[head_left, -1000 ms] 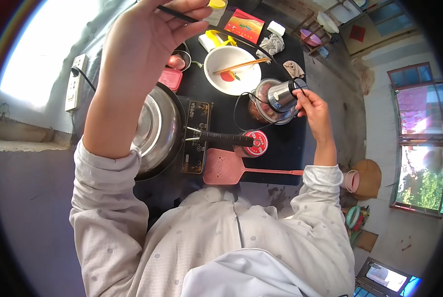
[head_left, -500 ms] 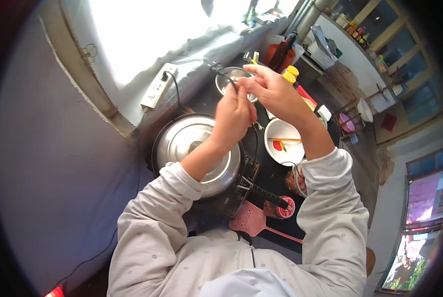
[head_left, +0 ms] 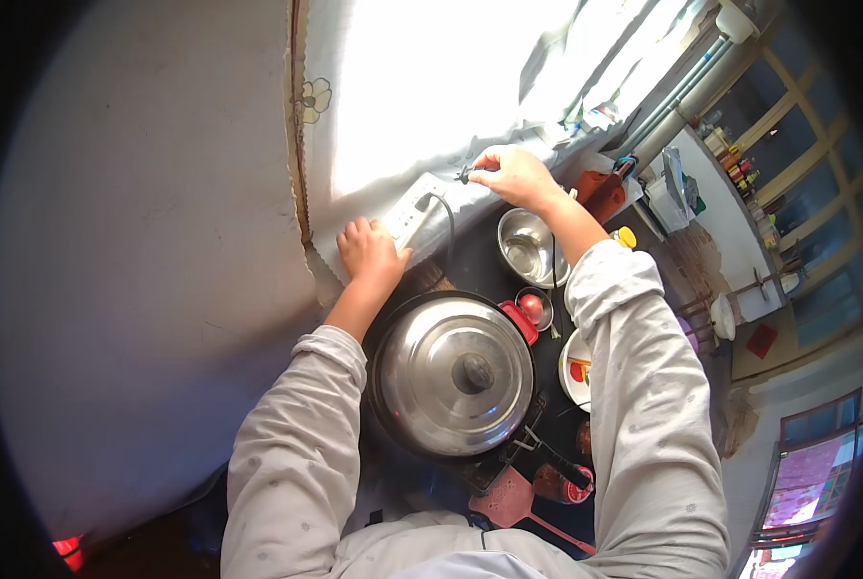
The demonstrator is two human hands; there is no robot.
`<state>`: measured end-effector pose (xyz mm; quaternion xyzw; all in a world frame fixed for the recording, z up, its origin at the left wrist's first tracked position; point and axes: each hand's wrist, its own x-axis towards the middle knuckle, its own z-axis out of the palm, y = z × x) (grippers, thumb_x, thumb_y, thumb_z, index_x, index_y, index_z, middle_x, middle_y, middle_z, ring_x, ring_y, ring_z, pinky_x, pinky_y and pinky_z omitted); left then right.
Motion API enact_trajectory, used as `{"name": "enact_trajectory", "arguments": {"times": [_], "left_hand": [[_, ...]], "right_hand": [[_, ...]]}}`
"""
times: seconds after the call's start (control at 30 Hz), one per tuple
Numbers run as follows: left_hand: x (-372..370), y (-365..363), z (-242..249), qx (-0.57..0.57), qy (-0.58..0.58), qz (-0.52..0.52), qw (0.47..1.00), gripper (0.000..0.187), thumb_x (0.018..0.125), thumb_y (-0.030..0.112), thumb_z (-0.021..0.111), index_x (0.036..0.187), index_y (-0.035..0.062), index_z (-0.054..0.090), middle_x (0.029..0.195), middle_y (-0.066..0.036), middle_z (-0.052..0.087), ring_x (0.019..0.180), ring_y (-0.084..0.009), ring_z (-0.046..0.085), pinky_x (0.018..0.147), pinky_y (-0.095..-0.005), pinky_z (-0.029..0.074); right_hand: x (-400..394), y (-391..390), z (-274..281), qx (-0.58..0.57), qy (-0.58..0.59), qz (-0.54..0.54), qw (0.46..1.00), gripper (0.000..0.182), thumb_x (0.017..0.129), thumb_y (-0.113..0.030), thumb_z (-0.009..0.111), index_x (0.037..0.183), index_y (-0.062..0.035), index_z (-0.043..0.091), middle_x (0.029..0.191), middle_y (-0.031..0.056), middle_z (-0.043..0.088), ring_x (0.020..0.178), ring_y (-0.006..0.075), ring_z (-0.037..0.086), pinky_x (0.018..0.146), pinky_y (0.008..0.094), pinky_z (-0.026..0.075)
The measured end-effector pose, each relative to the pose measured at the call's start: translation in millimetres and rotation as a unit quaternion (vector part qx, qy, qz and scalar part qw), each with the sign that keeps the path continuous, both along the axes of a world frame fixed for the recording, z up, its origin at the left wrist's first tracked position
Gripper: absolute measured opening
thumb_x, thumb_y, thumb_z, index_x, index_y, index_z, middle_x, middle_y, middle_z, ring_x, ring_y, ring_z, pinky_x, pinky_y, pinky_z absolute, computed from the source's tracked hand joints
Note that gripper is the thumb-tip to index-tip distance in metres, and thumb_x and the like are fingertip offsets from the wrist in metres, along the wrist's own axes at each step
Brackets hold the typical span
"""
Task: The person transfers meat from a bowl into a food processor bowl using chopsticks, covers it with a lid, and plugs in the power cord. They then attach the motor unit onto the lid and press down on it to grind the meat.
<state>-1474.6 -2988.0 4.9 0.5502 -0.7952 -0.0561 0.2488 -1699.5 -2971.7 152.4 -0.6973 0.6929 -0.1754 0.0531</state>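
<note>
My left hand point(head_left: 369, 251) grips the lower end of a white power strip point(head_left: 412, 214) on the cloth-covered ledge. A dark plug with its cord point(head_left: 428, 202) sits in the strip. Just right of the strip's upper end, my right hand point(head_left: 510, 177) pinches a second black plug point(head_left: 464, 175), which is apart from the strip. Below my hands stands a pan covered by a shiny metal lid point(head_left: 431, 372) with a black knob.
A metal bowl point(head_left: 530, 249), a small bowl with a reddish item point(head_left: 532, 307) and a white dish point(head_left: 574, 371) stand right of the pan. A pink spatula point(head_left: 505, 498) and a red-lidded jar point(head_left: 576, 484) lie near its handle. An orange container point(head_left: 600, 196) stands farther back.
My hands have separated. My left hand has moved left onto the power strip, and my right hand has brought the black plug near the strip's upper end. The view has shifted.
</note>
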Motion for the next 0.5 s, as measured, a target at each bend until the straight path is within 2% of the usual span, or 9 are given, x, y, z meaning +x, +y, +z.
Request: {"name": "enact_trajectory", "arguments": {"times": [0.03,0.13,0.23,0.5], "left_hand": [[1,-6,-2,0.012,-0.004,-0.017,1.000,0.058,0.068,0.040,0.082,0.105,0.0005,0.062,0.107,-0.013,0.059,0.107,-0.0277,0.052,0.098,-0.0405,0.037],[4,-13,-5,0.015,0.000,-0.044,0.999,0.054,0.067,0.037,0.083,0.102,0.0018,0.063,0.103,-0.012,0.060,0.105,-0.0276,0.053,0.097,-0.0404,0.037],[4,-15,-8,0.000,0.011,-0.049,0.999,0.051,0.067,0.036,0.083,0.101,0.0025,0.063,0.101,-0.012,0.060,0.104,-0.0278,0.054,0.096,-0.0406,0.037],[2,-15,-10,0.003,0.016,-0.037,0.999,0.051,0.069,0.036,0.080,0.103,0.0028,0.062,0.102,-0.013,0.058,0.104,-0.0293,0.053,0.096,-0.0427,0.038]], "right_hand": [[2,-8,-4,-0.006,0.057,-0.011,0.998,0.033,0.081,-0.032,0.070,0.097,-0.0036,0.073,0.090,0.0144,0.072,0.087,0.0279,0.068,0.078,0.0364,0.052],[4,-30,-23,0.051,0.075,-0.070,0.993,0.031,0.080,-0.035,0.070,0.092,-0.0070,0.075,0.089,0.0128,0.072,0.088,0.0283,0.068,0.079,0.0382,0.052],[5,-45,-40,0.073,0.081,-0.090,0.990,0.029,0.080,-0.034,0.070,0.093,-0.0090,0.075,0.090,0.0122,0.072,0.090,0.0279,0.068,0.080,0.0385,0.052],[14,-73,-61,0.118,0.114,-0.081,0.983,0.026,0.078,-0.034,0.072,0.093,-0.0127,0.076,0.094,0.0103,0.072,0.094,0.0275,0.068,0.084,0.0392,0.052]]}}
